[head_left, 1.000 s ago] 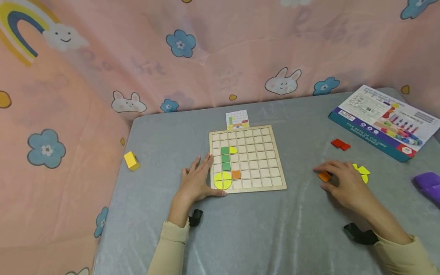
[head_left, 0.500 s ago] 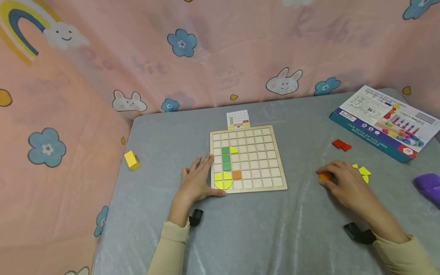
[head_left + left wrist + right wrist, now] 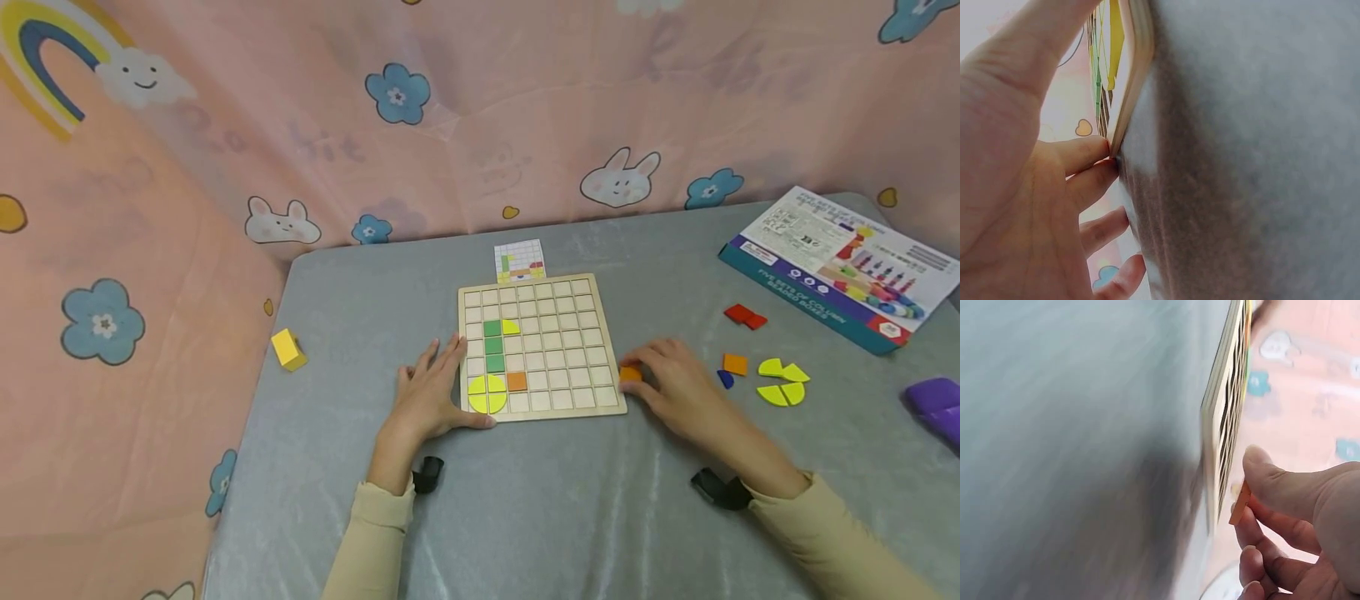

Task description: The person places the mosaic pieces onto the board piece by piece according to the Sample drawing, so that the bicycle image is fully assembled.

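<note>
A wooden grid board (image 3: 617, 379) lies on the grey cloth. Several green tiles (image 3: 492, 345), an orange tile (image 3: 517, 382), a yellow quarter-circle (image 3: 510, 327) and a circle of yellow quarter pieces (image 3: 495, 402) fill some of its cells. My left hand (image 3: 429, 393) spreads around the near left corner, thumb along the front edge and fingers touching the left side. Between thumb and fingers, my right hand (image 3: 678, 387) pinches an orange square tile (image 3: 1241, 503). In the head view that tile overlaps the board's right edge; the right wrist view has it tilted beside the edge.
A printed pattern card (image 3: 519, 260) sits behind the board. To the right lie another orange tile (image 3: 735, 364), a dark blue piece (image 3: 725, 379), several yellow pieces (image 3: 771, 395), red pieces (image 3: 738, 313), a box (image 3: 817, 304) and a purple object (image 3: 933, 408). A yellow block (image 3: 288, 350) stands left.
My right hand has picked up an orange tile and carried it left to the board's right side, uncovering the other orange tile and the blue piece. My left hand stays in place.
</note>
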Tool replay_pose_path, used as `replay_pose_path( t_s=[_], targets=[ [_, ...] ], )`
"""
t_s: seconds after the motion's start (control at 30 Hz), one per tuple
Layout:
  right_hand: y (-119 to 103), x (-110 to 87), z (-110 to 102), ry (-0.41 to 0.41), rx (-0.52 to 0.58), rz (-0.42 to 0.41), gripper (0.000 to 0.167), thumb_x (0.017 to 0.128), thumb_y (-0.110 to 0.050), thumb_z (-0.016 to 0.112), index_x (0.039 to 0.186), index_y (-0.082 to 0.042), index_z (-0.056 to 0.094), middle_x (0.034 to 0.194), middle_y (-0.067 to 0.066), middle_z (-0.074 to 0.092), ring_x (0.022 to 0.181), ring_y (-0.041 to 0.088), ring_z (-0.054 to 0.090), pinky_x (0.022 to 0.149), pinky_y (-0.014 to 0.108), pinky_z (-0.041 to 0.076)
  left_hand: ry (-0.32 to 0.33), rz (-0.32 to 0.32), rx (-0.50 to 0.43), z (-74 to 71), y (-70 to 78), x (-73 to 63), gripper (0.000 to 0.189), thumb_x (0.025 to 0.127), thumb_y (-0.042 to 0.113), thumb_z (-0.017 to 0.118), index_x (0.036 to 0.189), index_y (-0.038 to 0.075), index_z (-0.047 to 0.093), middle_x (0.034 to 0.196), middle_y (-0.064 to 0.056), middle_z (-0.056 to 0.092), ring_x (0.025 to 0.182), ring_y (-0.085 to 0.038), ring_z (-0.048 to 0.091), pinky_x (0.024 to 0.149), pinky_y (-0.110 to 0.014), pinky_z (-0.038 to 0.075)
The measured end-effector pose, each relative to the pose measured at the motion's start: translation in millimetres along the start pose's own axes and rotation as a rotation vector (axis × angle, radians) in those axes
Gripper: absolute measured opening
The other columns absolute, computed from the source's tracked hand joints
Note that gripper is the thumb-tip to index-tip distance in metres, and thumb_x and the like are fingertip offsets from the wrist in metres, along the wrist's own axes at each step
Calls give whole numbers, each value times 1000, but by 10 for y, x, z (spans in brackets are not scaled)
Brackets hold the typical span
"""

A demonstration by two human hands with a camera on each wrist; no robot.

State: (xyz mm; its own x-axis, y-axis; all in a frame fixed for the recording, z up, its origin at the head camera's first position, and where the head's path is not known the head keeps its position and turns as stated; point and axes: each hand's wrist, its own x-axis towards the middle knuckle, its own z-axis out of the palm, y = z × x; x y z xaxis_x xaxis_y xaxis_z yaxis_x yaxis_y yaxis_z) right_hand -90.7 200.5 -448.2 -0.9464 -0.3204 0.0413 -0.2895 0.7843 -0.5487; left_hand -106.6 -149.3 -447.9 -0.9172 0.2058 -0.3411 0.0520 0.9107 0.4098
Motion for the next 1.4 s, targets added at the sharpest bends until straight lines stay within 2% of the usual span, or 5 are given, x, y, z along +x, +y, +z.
replay_pose_path(
  t_s=[0.17,0.4,0.63,1.17,1.4],
  targets=[
    [-212,188,150,-14,-4,-74,29,93,-16,83,117,-1,74,114,15,71,110,35,57,96,54,49,9,7,-2,6,-11,0,132,71,56,97,172,24,18,179,9,13,168,-26,9,120,-62,20],
    [-418,432,355,-25,29,-175,25,86,-15,89,104,-6,76,103,8,71,94,24,53,83,42,49,13,11,-8,17,-27,3,133,70,56,97,172,23,19,179,10,13,168,-25,9,119,-60,20],
    [-540,595,507,-72,72,-204,24,84,-14,90,103,-8,77,105,6,73,97,23,55,90,44,50,11,6,3,15,-20,6,132,71,58,96,172,23,19,179,9,14,168,-25,10,119,-61,20],
    [-586,646,576,-69,40,-184,27,80,-17,94,102,-10,79,103,3,71,98,23,56,90,43,49,9,-1,14,16,-19,12,132,71,59,96,172,23,19,179,9,14,167,-26,10,119,-61,21],
    [-452,566,475,-49,61,-150,28,81,-17,93,103,-8,77,104,5,69,103,26,57,94,48,49,12,0,2,12,-16,4,132,70,57,97,172,23,19,179,9,14,168,-25,9,118,-60,21]
  ],
)
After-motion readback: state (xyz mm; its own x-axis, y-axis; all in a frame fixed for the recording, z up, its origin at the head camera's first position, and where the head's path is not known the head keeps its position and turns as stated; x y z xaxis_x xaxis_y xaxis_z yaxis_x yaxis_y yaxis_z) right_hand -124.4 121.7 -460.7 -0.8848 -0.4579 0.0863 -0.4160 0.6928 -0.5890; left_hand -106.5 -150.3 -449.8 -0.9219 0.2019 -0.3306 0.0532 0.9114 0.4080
